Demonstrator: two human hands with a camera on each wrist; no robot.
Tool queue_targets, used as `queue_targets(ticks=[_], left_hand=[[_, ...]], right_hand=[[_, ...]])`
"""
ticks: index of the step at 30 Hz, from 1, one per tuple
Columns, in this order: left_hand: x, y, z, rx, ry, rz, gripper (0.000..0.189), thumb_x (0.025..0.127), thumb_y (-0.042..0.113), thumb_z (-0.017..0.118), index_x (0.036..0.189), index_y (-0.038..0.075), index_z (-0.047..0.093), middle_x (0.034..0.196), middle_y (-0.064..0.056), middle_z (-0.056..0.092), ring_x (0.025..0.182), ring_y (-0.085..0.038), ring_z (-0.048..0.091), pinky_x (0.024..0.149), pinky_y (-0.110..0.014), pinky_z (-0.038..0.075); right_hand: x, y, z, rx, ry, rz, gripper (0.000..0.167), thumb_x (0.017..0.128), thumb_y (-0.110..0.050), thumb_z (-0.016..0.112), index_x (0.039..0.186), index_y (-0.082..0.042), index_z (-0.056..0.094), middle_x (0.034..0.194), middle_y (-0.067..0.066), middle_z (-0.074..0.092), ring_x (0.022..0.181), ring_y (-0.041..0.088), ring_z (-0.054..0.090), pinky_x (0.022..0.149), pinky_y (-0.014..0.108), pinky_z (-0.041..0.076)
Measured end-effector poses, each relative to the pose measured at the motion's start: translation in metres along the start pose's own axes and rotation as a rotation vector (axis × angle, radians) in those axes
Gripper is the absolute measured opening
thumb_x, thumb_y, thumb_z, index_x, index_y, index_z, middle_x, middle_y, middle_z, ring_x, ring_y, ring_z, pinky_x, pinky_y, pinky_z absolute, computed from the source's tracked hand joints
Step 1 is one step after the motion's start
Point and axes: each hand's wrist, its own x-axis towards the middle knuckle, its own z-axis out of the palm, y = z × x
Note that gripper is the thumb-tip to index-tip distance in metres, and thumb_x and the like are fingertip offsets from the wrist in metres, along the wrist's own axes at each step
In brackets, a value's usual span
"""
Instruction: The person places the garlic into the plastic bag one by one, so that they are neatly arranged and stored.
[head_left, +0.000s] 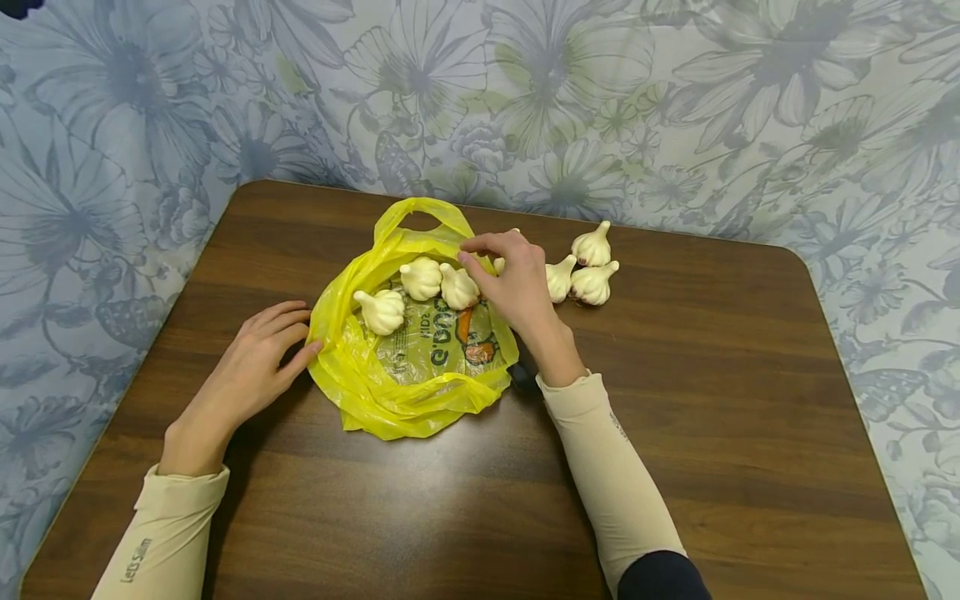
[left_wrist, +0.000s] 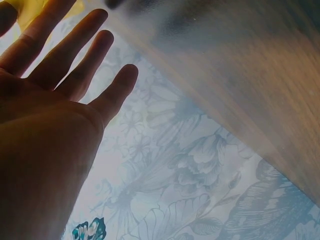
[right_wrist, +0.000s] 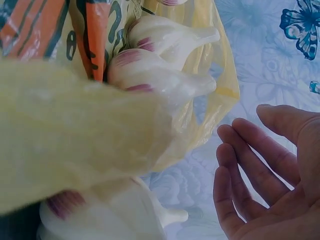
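Observation:
A yellow plastic bag (head_left: 420, 408) lies with its mouth spread wide on the table. Inside it, toward the back and left, are three white garlic bulbs: one (head_left: 381, 312) at the left, another (head_left: 421, 278) at the back, a third (head_left: 459, 287) beside it. At the bag's left rim is my left hand (head_left: 258, 358), its thumb and fingertips right against the plastic; the fingers look straight and spread in the left wrist view (left_wrist: 65, 65). Over the right rim hovers my right hand (head_left: 517, 283), fingers loosely bent, with nothing between them in the right wrist view.
Right of the bag, several more garlic bulbs (head_left: 592, 283) sit in a group, some partly hidden behind my right hand. The brown wooden table (head_left: 712, 400) extends to the right and front. Floral wallpaper (head_left: 555, 100) stands behind its back edge.

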Motion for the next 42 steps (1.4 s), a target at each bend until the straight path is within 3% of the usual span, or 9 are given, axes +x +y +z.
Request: queue_targets(ticks=[8, 15, 19, 27, 35, 42], left_hand=[[0.001, 0.0, 0.0, 0.0, 0.005, 0.015, 0.027, 0.094, 0.011, 0.078, 0.115, -0.005, 0.074, 0.126, -0.027, 0.07, 0.136, -0.047, 0.052, 0.112, -0.07, 0.038], [-0.001, -0.001, 0.002, -0.01, 0.006, 0.002, 0.028, 0.096, 0.013, 0.077, 0.117, -0.004, 0.074, 0.128, -0.028, 0.069, 0.136, -0.047, 0.051, 0.111, -0.072, 0.038], [-0.001, -0.001, 0.003, -0.01, 0.009, 0.004, 0.027, 0.096, 0.013, 0.077, 0.117, -0.004, 0.074, 0.128, -0.028, 0.069, 0.137, -0.047, 0.051, 0.111, -0.072, 0.038], [-0.001, 0.0, 0.002, -0.012, 0.003, 0.007, 0.027, 0.096, 0.012, 0.077, 0.117, -0.004, 0.074, 0.127, -0.027, 0.07, 0.137, -0.047, 0.051, 0.112, -0.072, 0.038], [-0.003, -0.002, 0.003, -0.009, 0.012, 0.008, 0.026, 0.095, 0.012, 0.077, 0.116, -0.004, 0.074, 0.127, -0.027, 0.07, 0.136, -0.047, 0.052, 0.111, -0.072, 0.038], [-0.002, -0.003, 0.004, -0.003, 0.014, 0.017, 0.028, 0.095, 0.013, 0.077, 0.117, -0.004, 0.074, 0.126, -0.028, 0.07, 0.135, -0.047, 0.052, 0.112, -0.071, 0.038]], right_hand=[[-0.003, 0.006, -0.006, 0.0, 0.03, 0.02, 0.018, 0.1, -0.023, 0.075, 0.109, -0.01, 0.083, 0.098, 0.006, 0.079, 0.094, 0.031, 0.069, 0.084, 0.045, 0.052], [-0.003, 0.011, -0.01, -0.013, 0.035, -0.005, 0.016, 0.099, -0.021, 0.076, 0.108, -0.009, 0.083, 0.096, 0.006, 0.079, 0.092, 0.032, 0.067, 0.08, 0.043, 0.051], [-0.007, 0.016, -0.019, -0.025, 0.049, 0.0, 0.015, 0.099, -0.021, 0.076, 0.108, -0.01, 0.083, 0.102, 0.006, 0.08, 0.097, 0.03, 0.068, 0.086, 0.046, 0.052], [-0.015, 0.032, -0.038, -0.013, 0.136, 0.029, 0.015, 0.096, -0.016, 0.078, 0.107, -0.007, 0.083, 0.102, 0.011, 0.08, 0.096, 0.035, 0.07, 0.087, 0.054, 0.053], [-0.015, 0.037, -0.045, -0.037, 0.157, 0.023, 0.015, 0.097, -0.018, 0.078, 0.108, -0.008, 0.083, 0.1, 0.01, 0.081, 0.095, 0.032, 0.071, 0.087, 0.049, 0.054], [-0.03, 0.057, -0.063, -0.054, 0.187, 0.049, 0.013, 0.097, -0.014, 0.078, 0.106, -0.007, 0.083, 0.096, 0.01, 0.08, 0.092, 0.033, 0.07, 0.083, 0.049, 0.053]])
